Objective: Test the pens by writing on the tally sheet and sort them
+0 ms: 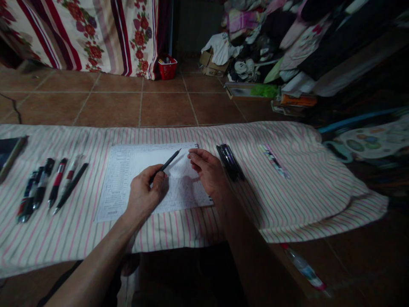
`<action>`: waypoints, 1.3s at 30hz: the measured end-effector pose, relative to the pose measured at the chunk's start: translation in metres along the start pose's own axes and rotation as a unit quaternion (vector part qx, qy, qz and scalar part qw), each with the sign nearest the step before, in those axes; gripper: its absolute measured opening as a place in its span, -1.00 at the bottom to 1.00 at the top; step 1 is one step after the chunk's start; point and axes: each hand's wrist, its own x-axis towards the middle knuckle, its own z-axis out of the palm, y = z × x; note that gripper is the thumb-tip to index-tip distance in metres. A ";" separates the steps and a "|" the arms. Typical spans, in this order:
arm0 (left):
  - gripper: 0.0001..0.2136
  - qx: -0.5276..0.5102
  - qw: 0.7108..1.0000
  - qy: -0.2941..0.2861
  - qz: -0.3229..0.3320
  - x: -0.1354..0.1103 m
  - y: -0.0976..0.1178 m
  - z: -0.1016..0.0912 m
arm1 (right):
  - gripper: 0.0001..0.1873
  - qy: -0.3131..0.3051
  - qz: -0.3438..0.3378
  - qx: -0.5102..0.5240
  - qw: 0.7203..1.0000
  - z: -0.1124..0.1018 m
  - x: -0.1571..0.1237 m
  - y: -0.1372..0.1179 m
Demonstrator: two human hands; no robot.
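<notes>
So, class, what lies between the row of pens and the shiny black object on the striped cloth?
The head view shows written-on paper there, with the left hand, holding a black pen, and the right hand over it.

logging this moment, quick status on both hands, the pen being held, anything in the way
Left hand gripping dark pen over paper. Right hand pinched, apart from pen; contents unclear. Nothing visible between them.
</notes>
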 end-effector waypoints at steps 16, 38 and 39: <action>-0.71 -0.007 1.000 -0.023 0.013 -0.002 0.005 0.007 | -0.76 -0.026 -0.004 0.013 1.000 0.000 -0.003 0.000; -0.70 0.005 0.999 -0.035 0.009 -0.005 0.012 0.004 | -0.80 -0.035 0.003 0.100 0.994 -0.004 -0.007 -0.005; -0.70 0.007 0.999 -0.036 0.008 -0.005 0.011 0.004 | -0.80 -0.031 0.003 0.102 0.994 -0.005 -0.006 -0.005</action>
